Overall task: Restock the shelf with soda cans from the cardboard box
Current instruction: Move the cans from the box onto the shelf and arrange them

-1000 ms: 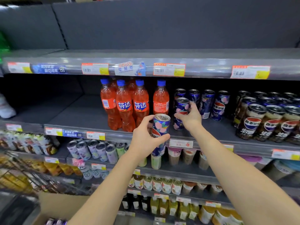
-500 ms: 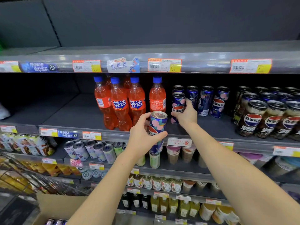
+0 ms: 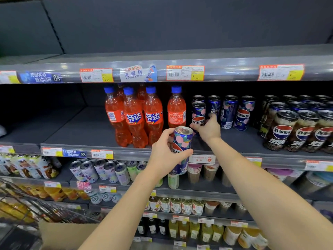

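My left hand (image 3: 164, 156) grips a tall blue soda can with pink peach print (image 3: 182, 143), upright, just in front of the grey shelf's edge (image 3: 144, 154). My right hand (image 3: 207, 128) reaches onto the shelf and holds a second blue can (image 3: 198, 112) that stands at the front left of a row of like cans (image 3: 228, 112). A corner of the cardboard box (image 3: 64, 235) shows at the bottom left, its contents out of sight.
Orange soda bottles (image 3: 135, 116) stand left of the blue cans. Dark cola cans (image 3: 297, 129) fill the shelf's right end. Bare shelf board (image 3: 59, 127) lies at the left. Lower shelves carry more drinks, and a wire basket (image 3: 36, 208) sits at the lower left.
My right hand has slid the can on the shelf slightly back and lowered its grip. My left hand keeps its can at about the same spot before the shelf edge.
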`<state>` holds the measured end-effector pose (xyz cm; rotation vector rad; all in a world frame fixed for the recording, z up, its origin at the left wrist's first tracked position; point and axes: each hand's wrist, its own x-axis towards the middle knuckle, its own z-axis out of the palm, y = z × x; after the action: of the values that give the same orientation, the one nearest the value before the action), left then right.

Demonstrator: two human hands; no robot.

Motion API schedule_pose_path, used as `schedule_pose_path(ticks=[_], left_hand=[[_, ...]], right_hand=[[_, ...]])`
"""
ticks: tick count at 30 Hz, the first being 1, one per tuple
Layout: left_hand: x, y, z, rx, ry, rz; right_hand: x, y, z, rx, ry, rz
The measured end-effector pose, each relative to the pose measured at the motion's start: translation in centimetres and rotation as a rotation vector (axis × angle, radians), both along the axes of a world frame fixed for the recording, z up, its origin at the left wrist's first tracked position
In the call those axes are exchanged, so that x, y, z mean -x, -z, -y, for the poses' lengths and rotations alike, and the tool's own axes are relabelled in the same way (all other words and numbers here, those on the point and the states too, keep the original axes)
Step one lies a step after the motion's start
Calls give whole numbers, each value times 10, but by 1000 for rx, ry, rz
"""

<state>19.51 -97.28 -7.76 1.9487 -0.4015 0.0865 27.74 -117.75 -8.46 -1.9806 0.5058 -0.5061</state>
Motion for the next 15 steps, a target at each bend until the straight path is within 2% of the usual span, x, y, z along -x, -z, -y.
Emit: schedule_pose_path(ticks=[4, 7, 11, 15], left_hand=[[-2, -2, 11, 13, 20, -2], [-3, -6, 26, 14, 31, 10], [-1, -16, 50, 58, 45, 3], [-2, -25, 79, 123, 8, 5]], right_hand=[[13, 2, 7, -86, 76, -115], [36, -6, 13, -233, 53, -50], [84, -37, 19, -525, -304, -35], [110, -50, 34, -450, -476, -49]])
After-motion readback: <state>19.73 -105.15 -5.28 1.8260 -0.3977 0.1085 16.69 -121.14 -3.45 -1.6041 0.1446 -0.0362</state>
